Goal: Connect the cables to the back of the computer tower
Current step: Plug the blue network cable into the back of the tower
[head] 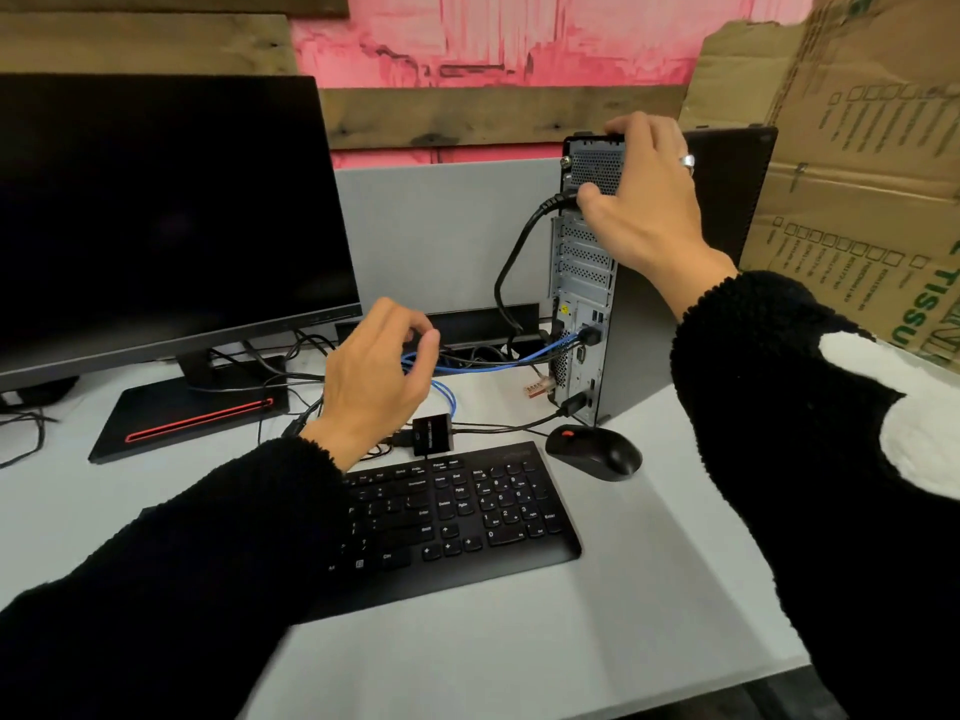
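Observation:
The black computer tower (636, 330) stands upright at the back right of the desk, its rear panel (582, 283) facing left. My right hand (644, 200) hooks its fingers over the tower's top rear edge, and the thumb presses on the plug of a thick black power cable (511, 252) at the upper socket. A blue cable (493, 363) and a black plug (589, 335) sit in ports lower down. Another black connector (571, 405) is at the bottom. My left hand (374, 376) hovers over the cable tangle, fingers curled; whether it pinches a cable is unclear.
A dark monitor (156, 210) fills the left. A black keyboard (467, 506) lies in front, a mouse (595, 452) beside the tower's foot, and a small black adapter box (432, 433) behind the keyboard. Cardboard (857, 174) leans at the right; a grey divider (441, 236) stands behind.

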Motion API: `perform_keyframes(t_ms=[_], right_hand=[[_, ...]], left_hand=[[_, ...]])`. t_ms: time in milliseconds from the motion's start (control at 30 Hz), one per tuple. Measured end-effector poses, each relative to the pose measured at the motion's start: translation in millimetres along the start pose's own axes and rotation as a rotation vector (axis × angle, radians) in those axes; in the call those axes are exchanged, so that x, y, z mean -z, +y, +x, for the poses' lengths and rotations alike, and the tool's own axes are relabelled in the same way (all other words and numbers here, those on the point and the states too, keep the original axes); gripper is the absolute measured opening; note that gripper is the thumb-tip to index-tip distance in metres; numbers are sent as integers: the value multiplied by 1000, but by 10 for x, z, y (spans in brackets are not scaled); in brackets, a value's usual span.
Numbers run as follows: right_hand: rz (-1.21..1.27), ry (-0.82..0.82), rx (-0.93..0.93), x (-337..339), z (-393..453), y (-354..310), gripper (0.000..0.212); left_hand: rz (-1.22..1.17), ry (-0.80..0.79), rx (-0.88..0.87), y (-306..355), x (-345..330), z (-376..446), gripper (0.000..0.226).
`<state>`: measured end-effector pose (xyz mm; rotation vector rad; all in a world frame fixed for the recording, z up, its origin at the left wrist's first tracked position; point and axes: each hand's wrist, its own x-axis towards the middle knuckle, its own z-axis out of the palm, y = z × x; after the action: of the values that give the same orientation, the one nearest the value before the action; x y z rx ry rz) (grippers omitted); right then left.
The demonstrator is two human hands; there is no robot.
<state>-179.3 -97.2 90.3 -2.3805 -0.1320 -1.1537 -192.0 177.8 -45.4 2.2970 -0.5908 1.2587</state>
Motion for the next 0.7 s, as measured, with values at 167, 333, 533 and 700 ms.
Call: perform_keyframes(t_ms=[167, 333, 533, 700], right_hand=[[-27, -18, -22, 14, -8, -34, 55], [27, 7, -130, -54, -39, -145, 70], [134, 141, 330, -420, -788, -571, 22], [18, -630, 370, -1058, -1455, -664, 24]], left_hand=[[17, -326, 127, -349, 78, -157, 41], [43, -794, 308, -689, 77, -193, 20], [68, -915, 360, -1098, 247, -166, 39], [233, -1010, 407, -1396, 359, -215, 31]])
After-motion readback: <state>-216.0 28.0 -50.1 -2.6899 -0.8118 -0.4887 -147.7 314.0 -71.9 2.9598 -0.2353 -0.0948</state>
